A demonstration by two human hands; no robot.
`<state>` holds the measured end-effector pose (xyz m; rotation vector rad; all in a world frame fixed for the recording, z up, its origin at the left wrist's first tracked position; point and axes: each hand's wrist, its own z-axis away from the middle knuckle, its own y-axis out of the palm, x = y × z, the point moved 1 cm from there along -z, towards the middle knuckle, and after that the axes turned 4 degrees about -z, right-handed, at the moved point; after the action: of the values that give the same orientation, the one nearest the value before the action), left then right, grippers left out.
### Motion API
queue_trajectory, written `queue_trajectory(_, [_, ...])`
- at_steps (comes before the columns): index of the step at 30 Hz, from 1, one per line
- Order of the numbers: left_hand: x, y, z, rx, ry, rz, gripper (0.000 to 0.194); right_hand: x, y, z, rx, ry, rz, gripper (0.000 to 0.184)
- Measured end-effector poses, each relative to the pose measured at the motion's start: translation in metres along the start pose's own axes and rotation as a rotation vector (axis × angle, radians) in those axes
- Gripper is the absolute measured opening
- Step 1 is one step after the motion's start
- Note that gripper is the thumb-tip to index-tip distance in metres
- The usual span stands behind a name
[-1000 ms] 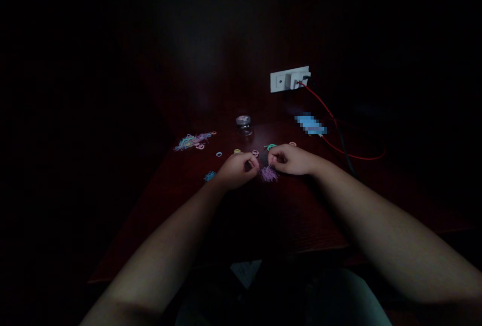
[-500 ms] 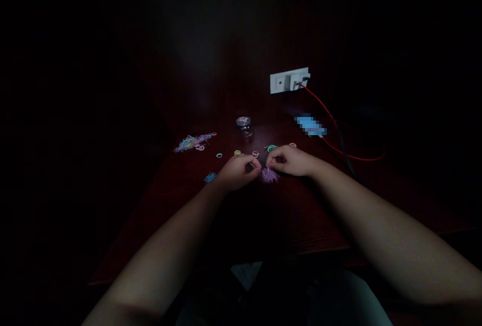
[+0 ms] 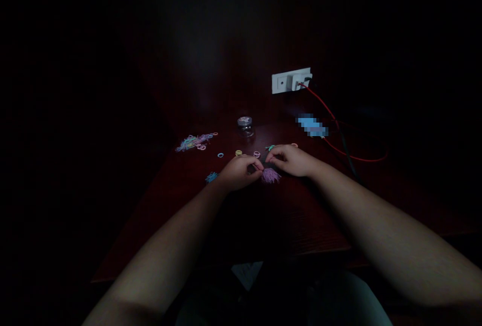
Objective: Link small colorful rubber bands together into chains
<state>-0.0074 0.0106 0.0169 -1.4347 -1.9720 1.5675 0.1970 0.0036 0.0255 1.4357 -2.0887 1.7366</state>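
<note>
On the dark red table lies a tuft of thin purple rubber bands [image 3: 270, 176]. My left hand [image 3: 241, 171] is closed in a pinch, its fingertips at the tuft's upper left edge. Just above the tuft, my right hand [image 3: 288, 159] has thumb and forefinger pressed together; anything between them is too small and dim to make out. A blue pile of rubber bands [image 3: 211, 177] lies beside my left wrist, partly hidden. Beyond the hands are a yellow hair tie [image 3: 238, 153], a pink hair tie [image 3: 256, 154] and a green bunch [image 3: 269, 148], partly covered by my right hand.
A mixed pile of coloured bands [image 3: 194, 142] lies at the back left, with a small blue ring [image 3: 220, 155] nearer. A clear lidded jar [image 3: 245, 126] stands behind. At right are a blurred blue device [image 3: 312, 125], a red cable [image 3: 320, 99] and a wall socket [image 3: 281, 83].
My right fingertips have lifted slightly away from the purple tuft. The left hand keeps its pinch there. The whole view has shifted a little.
</note>
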Motion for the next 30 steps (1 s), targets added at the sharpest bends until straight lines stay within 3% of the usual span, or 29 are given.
queue_trajectory(9, [0.010,0.001,0.002,0.053,0.039,-0.079,0.013,0.003,0.001,0.001,-0.046,0.027,-0.002,0.019])
queue_trajectory(17, [0.006,0.002,0.001,0.076,0.040,-0.082,0.016,0.001,0.003,0.000,-0.040,0.036,-0.031,0.019])
queue_trajectory(23, [0.005,-0.007,0.002,-0.010,-0.015,-0.043,0.011,0.002,0.003,0.001,-0.058,0.040,-0.005,0.020])
queue_trajectory(30, [0.020,-0.016,0.004,-0.095,-0.163,-0.063,0.017,0.000,0.006,0.000,-0.039,0.055,-0.049,0.021])
